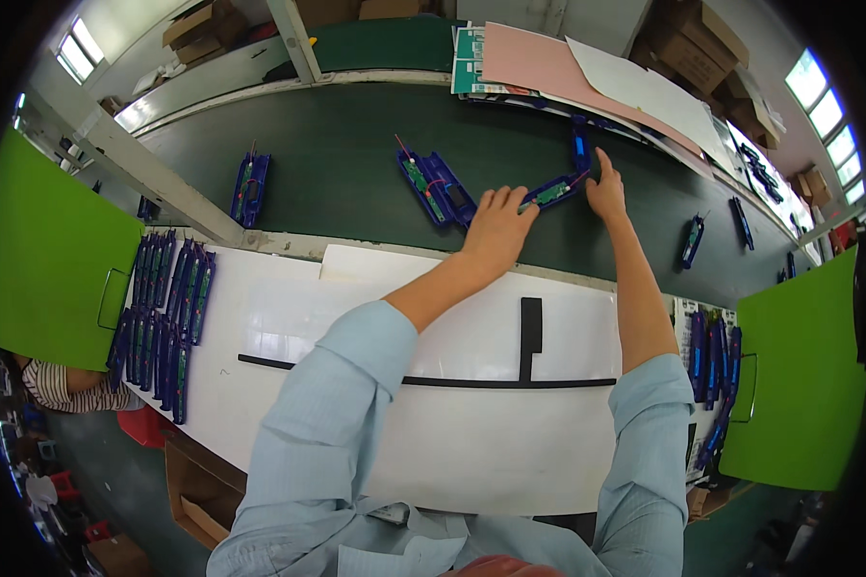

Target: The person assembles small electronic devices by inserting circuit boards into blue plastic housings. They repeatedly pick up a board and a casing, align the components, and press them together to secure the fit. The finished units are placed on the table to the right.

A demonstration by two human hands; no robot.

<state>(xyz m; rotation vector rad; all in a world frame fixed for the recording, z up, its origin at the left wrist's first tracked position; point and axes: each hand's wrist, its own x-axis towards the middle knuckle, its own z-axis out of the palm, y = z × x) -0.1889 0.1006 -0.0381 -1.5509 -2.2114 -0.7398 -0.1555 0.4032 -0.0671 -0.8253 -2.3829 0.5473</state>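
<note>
Both arms reach forward over the dark green belt. My left hand [498, 229] has its fingers bent and close together, with thumb and forefinger at the near end of a blue plastic casing holding a green circuit board [552, 193]. My right hand [607, 188] is at the casing's far end, forefinger stretched out and thumb apart. A second blue casing part [580, 146] points away from that end. Just left of my left hand lies an opened blue casing [435, 187] with a green board and a red wire; its near end is partly hidden by the hand.
More blue casings lie on the belt, one at left [250, 188] and one at right [693, 240]. Rows of casings [170, 317] line the white worktop [491, 442]. Green panels [48, 250] flank both sides. Stacked card sheets [548, 62] stand beyond the belt.
</note>
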